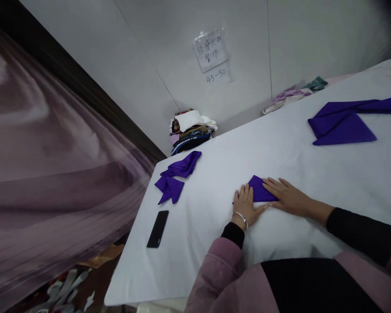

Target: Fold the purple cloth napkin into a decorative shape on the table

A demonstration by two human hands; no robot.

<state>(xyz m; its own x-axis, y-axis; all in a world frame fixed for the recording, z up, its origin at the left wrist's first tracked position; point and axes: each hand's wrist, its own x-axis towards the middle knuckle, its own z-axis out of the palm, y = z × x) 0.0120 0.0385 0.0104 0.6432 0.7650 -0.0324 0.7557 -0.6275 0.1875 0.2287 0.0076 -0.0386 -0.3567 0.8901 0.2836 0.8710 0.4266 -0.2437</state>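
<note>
A folded purple napkin (261, 191) lies on the white-covered table (215, 226) in front of me. My left hand (245, 205), with a bracelet at its wrist, rests flat on the napkin's left end. On the right end lies my right hand (286, 198), palm down with its fingers stretched out. The two thumbs nearly meet along the napkin's near edge. Both hands are open, and they cover the napkin's two ends.
Folded purple cloths (179, 174) lie at the table's left end, near a black phone (157, 229). More purple cloth (342, 126) lies at the far right. Behind the table are a fabric pile (190, 130), other cloths (289, 96) and a wall sign (211, 51). A curtain (68, 174) hangs left.
</note>
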